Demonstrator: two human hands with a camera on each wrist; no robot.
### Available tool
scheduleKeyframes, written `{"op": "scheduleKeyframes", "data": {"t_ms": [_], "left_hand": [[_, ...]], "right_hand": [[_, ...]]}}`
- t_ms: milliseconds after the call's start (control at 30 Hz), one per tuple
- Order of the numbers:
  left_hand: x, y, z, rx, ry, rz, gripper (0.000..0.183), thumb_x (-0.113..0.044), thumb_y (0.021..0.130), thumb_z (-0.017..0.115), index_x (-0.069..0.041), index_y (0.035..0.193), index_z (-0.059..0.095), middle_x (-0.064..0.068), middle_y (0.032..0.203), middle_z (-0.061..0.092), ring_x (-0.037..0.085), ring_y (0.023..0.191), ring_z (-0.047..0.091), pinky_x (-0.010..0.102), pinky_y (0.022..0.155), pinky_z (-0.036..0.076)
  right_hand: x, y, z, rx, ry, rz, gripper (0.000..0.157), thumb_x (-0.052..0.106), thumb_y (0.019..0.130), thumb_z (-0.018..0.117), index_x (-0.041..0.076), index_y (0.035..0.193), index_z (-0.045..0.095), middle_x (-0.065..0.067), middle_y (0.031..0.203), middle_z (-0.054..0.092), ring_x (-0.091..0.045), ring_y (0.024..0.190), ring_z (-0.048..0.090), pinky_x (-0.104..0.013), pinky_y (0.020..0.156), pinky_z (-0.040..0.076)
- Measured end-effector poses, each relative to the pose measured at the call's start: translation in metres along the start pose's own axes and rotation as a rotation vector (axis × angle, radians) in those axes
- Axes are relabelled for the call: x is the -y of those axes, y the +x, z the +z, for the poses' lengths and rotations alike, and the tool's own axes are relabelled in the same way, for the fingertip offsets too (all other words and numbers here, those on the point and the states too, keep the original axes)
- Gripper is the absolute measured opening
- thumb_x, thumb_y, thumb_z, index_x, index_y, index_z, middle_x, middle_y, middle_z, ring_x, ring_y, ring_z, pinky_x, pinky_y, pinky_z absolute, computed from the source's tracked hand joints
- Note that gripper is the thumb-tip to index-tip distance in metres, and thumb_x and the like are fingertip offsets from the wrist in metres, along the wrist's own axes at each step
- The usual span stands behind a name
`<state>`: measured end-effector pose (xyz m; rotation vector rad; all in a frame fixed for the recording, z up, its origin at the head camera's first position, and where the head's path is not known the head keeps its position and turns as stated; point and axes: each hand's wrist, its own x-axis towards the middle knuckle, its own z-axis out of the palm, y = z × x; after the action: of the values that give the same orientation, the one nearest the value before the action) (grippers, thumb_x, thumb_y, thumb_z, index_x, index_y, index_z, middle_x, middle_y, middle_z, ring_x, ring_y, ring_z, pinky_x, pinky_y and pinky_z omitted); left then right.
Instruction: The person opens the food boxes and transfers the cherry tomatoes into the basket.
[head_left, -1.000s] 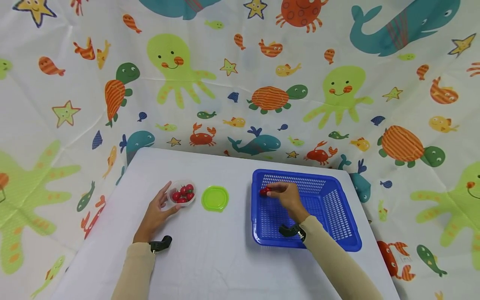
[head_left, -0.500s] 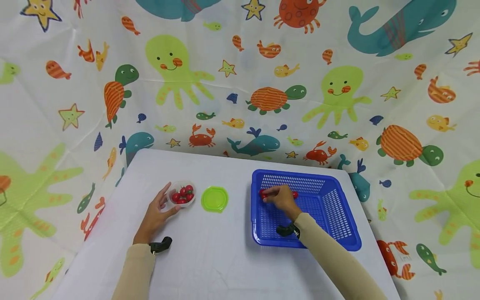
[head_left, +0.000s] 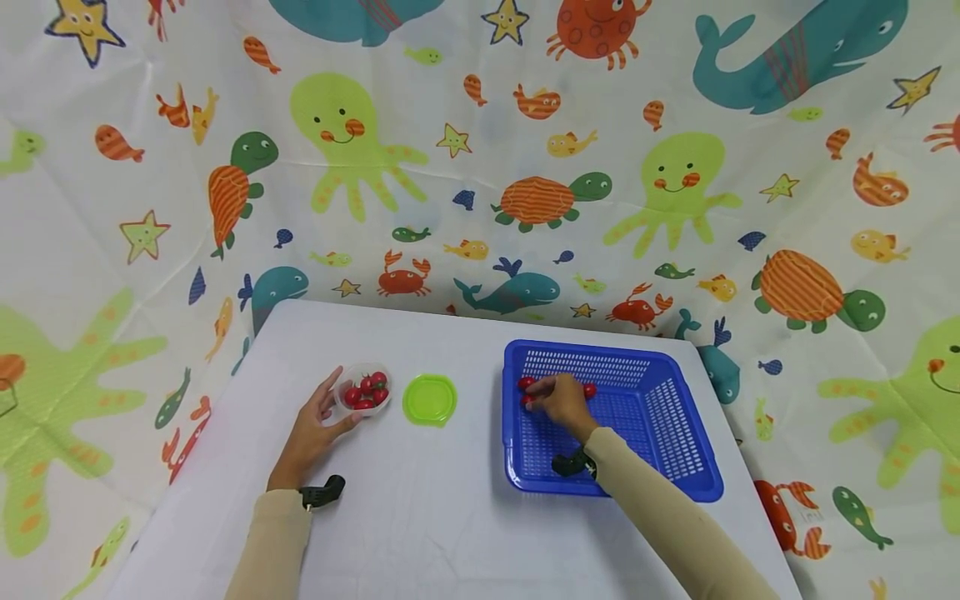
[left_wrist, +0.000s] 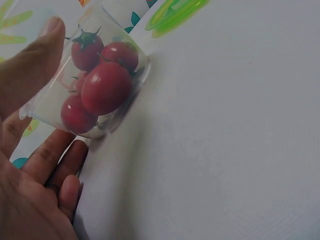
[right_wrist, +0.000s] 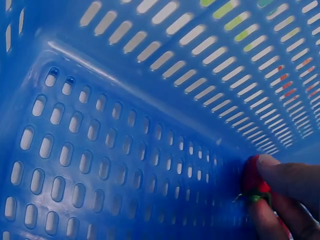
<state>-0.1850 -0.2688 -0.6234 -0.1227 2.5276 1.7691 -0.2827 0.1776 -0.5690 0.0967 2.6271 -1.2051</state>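
Note:
My left hand grips a clear plastic cup, thumb on one side and fingers on the other. Red cherry tomatoes with green stems lie inside it. My right hand reaches into the blue basket and pinches a cherry tomato between thumb and fingers, close to the basket's left wall. Just behind these fingertips lies another cherry tomato. One more tomato shows past the back of the hand, partly hidden by it.
A lime-green lid lies flat on the white table between cup and basket. Behind the table hangs a cloth printed with sea animals. The basket has raised, slotted walls.
My right hand has shifted slightly left and towards me inside the basket, uncovering the tomato on its right. A tomato now shows apart behind its fingertips. The left hand and cup stay put.

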Motion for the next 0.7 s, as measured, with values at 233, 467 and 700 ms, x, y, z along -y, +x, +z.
{"op": "scheduleKeyframes", "data": {"t_ms": [233,467,700], "left_hand": [[0.001,0.0,0.0,0.01,-0.017,-0.01,0.097,-0.037,0.098,0.078,-0.032,0.172,0.016,0.012,0.173,0.036,0.044,0.164,0.022,0.071,0.129,0.023],[0.0,0.001,0.0,0.013,-0.016,-0.014,0.098,-0.036,0.098,0.078,-0.035,0.172,0.014,0.012,0.174,0.034,0.044,0.164,0.022,0.072,0.129,0.021],[0.001,0.0,0.002,0.006,-0.024,-0.005,0.097,-0.036,0.098,0.079,-0.034,0.172,0.016,0.011,0.173,0.037,0.041,0.163,0.025,0.071,0.129,0.022]], "right_hand": [[0.011,-0.007,-0.007,-0.073,0.051,-0.029,0.022,0.009,0.09,0.085,0.011,0.113,0.083,-0.011,0.116,0.08,-0.027,0.104,0.075,-0.051,0.103,0.061],[0.035,-0.011,-0.018,-0.162,0.204,-0.126,0.024,0.02,0.093,0.084,0.015,0.116,0.083,-0.006,0.116,0.08,-0.024,0.103,0.077,-0.035,0.09,0.066],[0.064,-0.02,-0.018,-0.202,0.32,-0.226,0.024,0.027,0.092,0.086,0.016,0.113,0.084,-0.004,0.116,0.08,-0.022,0.105,0.076,-0.021,0.083,0.063]]}}
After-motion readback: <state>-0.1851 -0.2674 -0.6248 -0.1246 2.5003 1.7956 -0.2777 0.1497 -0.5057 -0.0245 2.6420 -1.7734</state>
